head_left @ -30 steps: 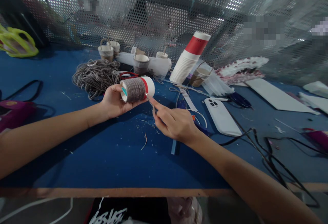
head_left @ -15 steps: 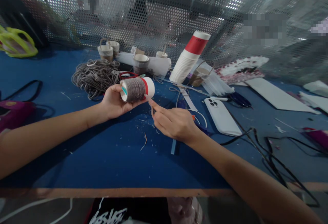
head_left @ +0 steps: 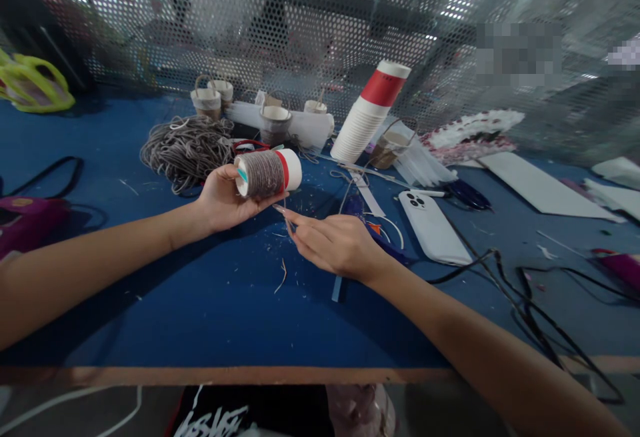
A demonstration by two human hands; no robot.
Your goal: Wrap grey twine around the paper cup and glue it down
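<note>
My left hand [head_left: 223, 200] is closed around a paper cup [head_left: 294, 169] held on its side. Grey cord [head_left: 265, 174] is wound in close turns over much of the cup, leaving a red band and white wall bare at one end. Just right of and below the cup, my right hand [head_left: 333, 240] pinches a thin strand of the cord that hangs from the winding; its fingertips are apart from the cup wall. Behind my left hand lies a heap of grey cord [head_left: 187, 147].
Small cord-wrapped cups with handles [head_left: 275, 124] stand behind, near a leaning stack of paper cups [head_left: 363, 120]. A white phone [head_left: 435, 230], black cables [head_left: 525, 297] and a white board [head_left: 547, 184] lie rightward. A purple glue gun-like tool [head_left: 30, 220] sits left. Perforated metal [head_left: 310, 24] closes the back.
My right hand has moved slightly left and down, drawing its fingertips from the cup's side to below it with the strand. My left hand and the cup stay nearly still.
</note>
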